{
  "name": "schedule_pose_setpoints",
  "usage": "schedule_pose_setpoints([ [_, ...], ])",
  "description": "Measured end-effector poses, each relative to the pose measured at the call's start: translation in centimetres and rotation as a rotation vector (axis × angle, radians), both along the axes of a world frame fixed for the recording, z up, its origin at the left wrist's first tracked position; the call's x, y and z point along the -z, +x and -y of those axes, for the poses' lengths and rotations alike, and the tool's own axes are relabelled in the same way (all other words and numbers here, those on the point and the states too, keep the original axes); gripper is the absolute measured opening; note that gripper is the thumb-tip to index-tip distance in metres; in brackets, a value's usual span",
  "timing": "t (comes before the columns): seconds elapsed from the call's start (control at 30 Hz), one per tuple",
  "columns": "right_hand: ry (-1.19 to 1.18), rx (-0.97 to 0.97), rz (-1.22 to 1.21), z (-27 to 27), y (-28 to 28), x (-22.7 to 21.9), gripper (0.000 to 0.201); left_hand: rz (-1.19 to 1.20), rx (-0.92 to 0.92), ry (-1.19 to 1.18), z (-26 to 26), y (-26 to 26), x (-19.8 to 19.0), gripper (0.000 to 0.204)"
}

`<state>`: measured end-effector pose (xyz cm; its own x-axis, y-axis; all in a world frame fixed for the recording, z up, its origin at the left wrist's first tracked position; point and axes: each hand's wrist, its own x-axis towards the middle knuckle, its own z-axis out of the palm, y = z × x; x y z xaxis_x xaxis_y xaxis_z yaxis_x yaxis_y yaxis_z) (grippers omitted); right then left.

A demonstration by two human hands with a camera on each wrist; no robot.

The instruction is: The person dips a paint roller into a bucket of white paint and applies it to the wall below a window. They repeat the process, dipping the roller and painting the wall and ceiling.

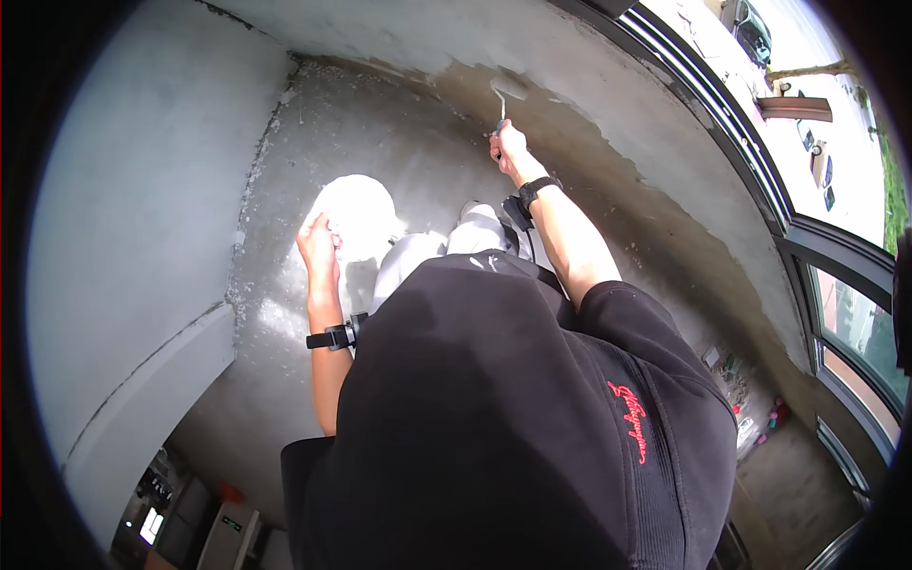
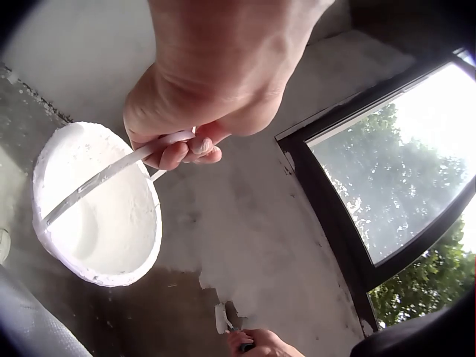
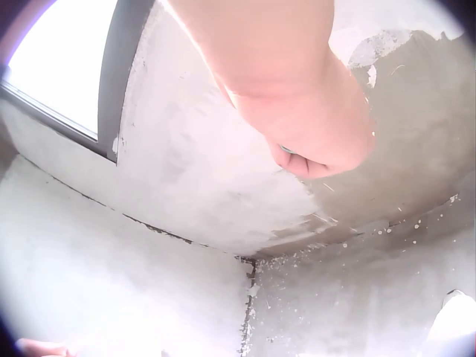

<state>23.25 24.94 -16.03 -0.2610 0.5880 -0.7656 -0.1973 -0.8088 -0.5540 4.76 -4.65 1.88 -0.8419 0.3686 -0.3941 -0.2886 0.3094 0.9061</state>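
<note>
My left hand (image 1: 319, 244) grips the handle (image 2: 104, 175) of a white bucket (image 1: 361, 204), fingers curled round the strip. The bucket tilts in the left wrist view, and its inside is coated white. Out ahead, my right hand (image 1: 511, 145) holds a small paint roller (image 2: 222, 317) by its handle. The roller's white sleeve lies against the wall (image 1: 560, 119), at the border between a pale coated area and bare brown-grey plaster. In the right wrist view, the back of my right hand (image 3: 320, 145) hides the roller.
A dark-framed window (image 1: 703, 90) runs along the wall on the right. The grey floor (image 1: 380, 114) carries white specks, mostly along its edges. To the left stands a pale wall (image 1: 142, 180). Small items (image 1: 746, 408) lie on the floor behind on the right.
</note>
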Motion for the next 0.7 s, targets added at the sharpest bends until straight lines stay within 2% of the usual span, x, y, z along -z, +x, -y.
schedule_pose_setpoints([
  [0.13, -0.027, 0.014, 0.024, -2.2, -2.7, -0.4, 0.028, 0.047, -0.060, -0.002, 0.2, -1.0, 1.0, 0.011],
  [0.2, -0.069, 0.063, 0.014, -3.5, -3.3, -0.7, 0.022, 0.043, -0.061, -0.002, 0.2, -0.9, 0.9, 0.011],
  [0.27, -0.002, 0.073, -0.008, -4.2, -3.8, -0.5, 0.016, 0.034, -0.058, -0.006, 0.2, -1.2, 0.8, 0.011],
  [0.43, -0.008, 0.149, 0.048, -4.2, -3.6, -5.3, 0.014, 0.028, -0.060, 0.016, -0.4, -1.3, 0.3, 0.010],
  [0.57, -0.059, 0.204, -0.038, -3.0, -1.5, -10.3, 0.012, 0.021, -0.020, 0.035, -0.8, -1.6, 0.2, 0.010],
  [0.63, -0.049, 0.215, -0.058, -2.9, -1.0, -10.8, 0.012, 0.014, -0.027, 0.030, -1.0, -1.8, 0.2, 0.010],
  [0.7, -0.026, 0.149, -0.035, -3.0, -0.7, -10.9, 0.012, 0.011, -0.024, 0.028, -1.2, -1.9, 0.2, 0.010],
])
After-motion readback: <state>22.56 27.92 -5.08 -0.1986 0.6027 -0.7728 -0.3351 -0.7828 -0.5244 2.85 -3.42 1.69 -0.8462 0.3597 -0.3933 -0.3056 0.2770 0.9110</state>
